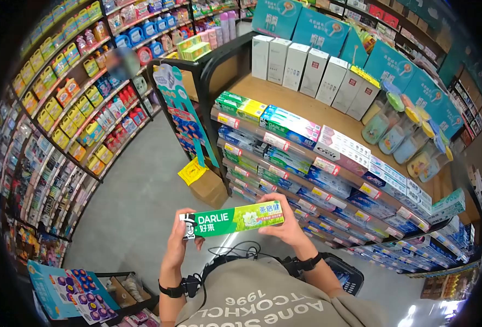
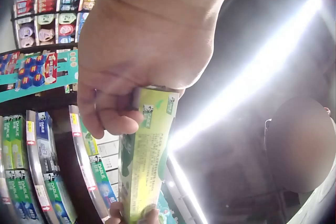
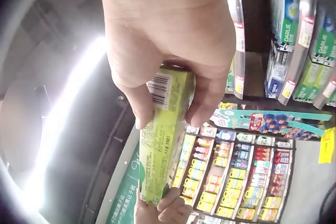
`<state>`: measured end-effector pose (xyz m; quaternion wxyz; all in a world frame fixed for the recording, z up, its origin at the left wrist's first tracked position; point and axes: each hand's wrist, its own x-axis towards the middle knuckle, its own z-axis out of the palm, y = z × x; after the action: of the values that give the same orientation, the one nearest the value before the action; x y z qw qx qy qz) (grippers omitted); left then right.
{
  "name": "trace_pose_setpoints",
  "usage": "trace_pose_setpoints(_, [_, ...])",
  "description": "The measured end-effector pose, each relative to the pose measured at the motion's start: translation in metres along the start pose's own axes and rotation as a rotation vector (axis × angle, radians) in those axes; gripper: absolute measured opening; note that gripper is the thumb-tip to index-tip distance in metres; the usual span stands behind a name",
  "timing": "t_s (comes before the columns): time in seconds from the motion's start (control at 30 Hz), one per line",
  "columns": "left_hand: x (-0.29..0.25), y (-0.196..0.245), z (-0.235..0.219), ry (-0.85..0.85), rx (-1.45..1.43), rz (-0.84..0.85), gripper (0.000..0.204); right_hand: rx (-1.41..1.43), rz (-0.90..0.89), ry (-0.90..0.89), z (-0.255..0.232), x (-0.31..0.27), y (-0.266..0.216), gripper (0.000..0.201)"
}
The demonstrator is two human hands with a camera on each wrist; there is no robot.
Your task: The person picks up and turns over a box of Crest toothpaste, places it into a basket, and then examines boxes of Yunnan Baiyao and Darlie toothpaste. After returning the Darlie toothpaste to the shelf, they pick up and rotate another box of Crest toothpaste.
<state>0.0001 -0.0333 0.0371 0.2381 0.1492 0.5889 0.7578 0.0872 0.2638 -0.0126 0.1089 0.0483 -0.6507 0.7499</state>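
Note:
A green and yellow-green DARLIE toothpaste box (image 1: 232, 219) is held level in front of the chest, its logo side up in the head view. My left hand (image 1: 179, 240) grips the left end, with fingers curled at the box in the left wrist view. At the opposite end my right hand (image 1: 285, 224) pinches the box between thumb and fingers. The right wrist view shows a barcode on the toothpaste box (image 3: 167, 129) close to that hand. Small printed text covers the side of the toothpaste box (image 2: 147, 155) seen from the left wrist.
Ahead and to the right stands a shelf unit (image 1: 328, 163) stacked with toothpaste boxes. White boxes (image 1: 311, 73) and lidded clear jars (image 1: 399, 133) stand on its top. A cardboard carton (image 1: 209, 187) sits on the floor by its end. A dark basket (image 1: 345, 275) is beside the right forearm.

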Motion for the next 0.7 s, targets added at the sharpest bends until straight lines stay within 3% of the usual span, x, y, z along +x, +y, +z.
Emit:
trace_pose_setpoints(0.17, [0.055,0.005,0.011,-0.117,0.03,-0.014,0.057,0.051,0.001,0.112,-0.021,0.011,-0.007,0.086])
trace_pose_setpoints(0.3, [0.102,0.006,0.012,-0.206,0.023,-0.023,0.06,0.0,-0.102,0.231,-0.03,0.028,-0.009,0.089])
trace_pose_setpoints(0.53, [0.161,0.01,-0.013,-0.411,-0.007,-0.082,0.06,-0.149,-0.164,0.378,-0.011,0.042,-0.019,0.092])
trace_pose_setpoints(0.7, [0.198,0.022,-0.03,-0.515,0.012,-0.099,0.06,-0.158,-0.114,0.503,0.017,0.054,-0.021,0.092])
